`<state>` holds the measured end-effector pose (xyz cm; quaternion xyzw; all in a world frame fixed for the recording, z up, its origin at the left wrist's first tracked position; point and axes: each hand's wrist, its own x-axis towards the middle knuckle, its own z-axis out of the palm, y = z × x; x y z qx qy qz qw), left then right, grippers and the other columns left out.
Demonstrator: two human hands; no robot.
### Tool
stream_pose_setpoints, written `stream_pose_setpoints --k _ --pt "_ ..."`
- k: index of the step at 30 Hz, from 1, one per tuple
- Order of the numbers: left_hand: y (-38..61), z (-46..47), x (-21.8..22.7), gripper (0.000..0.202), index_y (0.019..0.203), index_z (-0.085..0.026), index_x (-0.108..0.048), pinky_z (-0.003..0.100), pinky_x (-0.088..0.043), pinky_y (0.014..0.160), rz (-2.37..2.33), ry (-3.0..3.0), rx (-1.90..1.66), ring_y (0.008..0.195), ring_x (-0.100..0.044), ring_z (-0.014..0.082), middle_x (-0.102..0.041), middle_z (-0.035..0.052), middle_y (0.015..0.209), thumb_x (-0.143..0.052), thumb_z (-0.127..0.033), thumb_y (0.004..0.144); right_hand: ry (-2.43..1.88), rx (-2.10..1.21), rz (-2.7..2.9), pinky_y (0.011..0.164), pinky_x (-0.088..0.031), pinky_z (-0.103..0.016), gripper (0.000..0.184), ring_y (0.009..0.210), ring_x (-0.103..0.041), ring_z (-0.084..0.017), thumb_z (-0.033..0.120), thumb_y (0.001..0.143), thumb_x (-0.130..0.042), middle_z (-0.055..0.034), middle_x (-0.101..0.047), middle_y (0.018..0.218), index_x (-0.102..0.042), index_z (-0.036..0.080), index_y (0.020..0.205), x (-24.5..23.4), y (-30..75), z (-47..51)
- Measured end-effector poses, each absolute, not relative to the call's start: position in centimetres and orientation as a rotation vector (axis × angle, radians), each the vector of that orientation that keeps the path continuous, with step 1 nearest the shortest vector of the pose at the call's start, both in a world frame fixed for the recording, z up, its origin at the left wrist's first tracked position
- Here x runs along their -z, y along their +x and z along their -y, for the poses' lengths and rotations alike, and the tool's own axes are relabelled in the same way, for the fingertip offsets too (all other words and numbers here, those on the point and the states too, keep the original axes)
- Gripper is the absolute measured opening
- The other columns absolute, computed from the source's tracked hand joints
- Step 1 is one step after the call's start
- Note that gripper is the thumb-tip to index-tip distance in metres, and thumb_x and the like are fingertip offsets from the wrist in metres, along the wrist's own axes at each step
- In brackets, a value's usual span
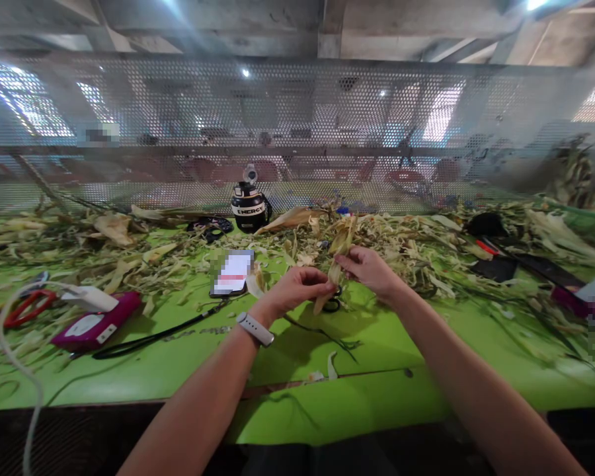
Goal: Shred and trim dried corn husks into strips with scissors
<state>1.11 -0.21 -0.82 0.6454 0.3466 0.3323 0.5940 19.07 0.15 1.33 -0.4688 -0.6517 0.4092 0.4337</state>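
Observation:
Between my two hands is a pale, dry corn husk point(343, 241), its upper end standing above my fingers and its lower tip hanging down. My left hand point(305, 285), with a light watch on the wrist, pinches the husk low down. Higher up and to the right, my right hand point(364, 266) grips it between thumb and fingers. Black scissor handles point(332, 304) lie on the green table point(377, 354) just behind and below the husk, partly hidden by it. A dark cord runs near my left hand.
Loose husk strips point(416, 248) cover the table's back half. A phone point(232, 272) with a strap lies left of my hands, a black jar-shaped bottle point(249, 208) behind it. Further left are a magenta power bank point(96, 324) with a white cable and red-handled scissors point(30, 309). Perforated metal screen point(297, 119) behind.

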Motion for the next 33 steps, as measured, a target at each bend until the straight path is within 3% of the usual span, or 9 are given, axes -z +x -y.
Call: stream_pose_setpoints --k 11,16,24,33 --pt "1.4 0.2 0.9 0.018 0.071 -0.012 -0.065 0.023 -0.049 0.062 -0.81 1.348 -0.798 0.059 -0.057 0.0092 -0.064 0.0008 0.063 -0.072 -0.027 0.062 -1.169 -0.787 1.866 0.047 -0.031 -0.023 0.039 0.05 -0.039 -0.009 0.052 0.076 -0.053 0.0047 -0.04 0.053 -0.044 0.018 0.058 -0.8 18.7 -0.3" --pt "1.5 0.4 0.8 0.017 0.07 -0.012 -0.065 0.023 -0.049 0.061 -0.868 1.349 -0.864 0.06 -0.059 0.0097 -0.065 0.0009 0.066 -0.07 -0.027 0.065 -1.285 -0.559 1.923 0.049 -0.03 -0.023 0.036 0.053 -0.041 -0.01 0.05 0.071 -0.061 0.0025 -0.048 0.056 -0.05 0.017 0.062 -0.3 18.4 -0.2" --pt "1.3 0.0 1.3 0.034 0.07 -0.011 -0.064 0.024 -0.05 0.063 -0.813 1.393 -0.891 0.058 -0.057 0.009 -0.063 0.0006 0.062 -0.076 -0.042 0.059 -1.286 -0.714 1.988 0.05 -0.035 -0.022 0.025 0.051 -0.048 -0.011 0.035 0.082 -0.049 0.0017 -0.052 0.053 -0.052 0.017 0.065 -0.5 18.7 -0.1" --pt "0.8 -0.2 1.0 0.027 0.07 -0.012 -0.064 0.021 -0.048 0.058 -0.861 1.387 -0.786 0.056 -0.057 0.0082 -0.063 0.0004 0.062 -0.076 -0.034 0.06 -1.231 -0.633 2.062 0.051 -0.034 -0.023 0.024 0.052 -0.043 -0.01 0.034 0.082 -0.049 0.0031 -0.048 0.056 -0.049 0.017 0.065 -1.0 18.6 0.3"
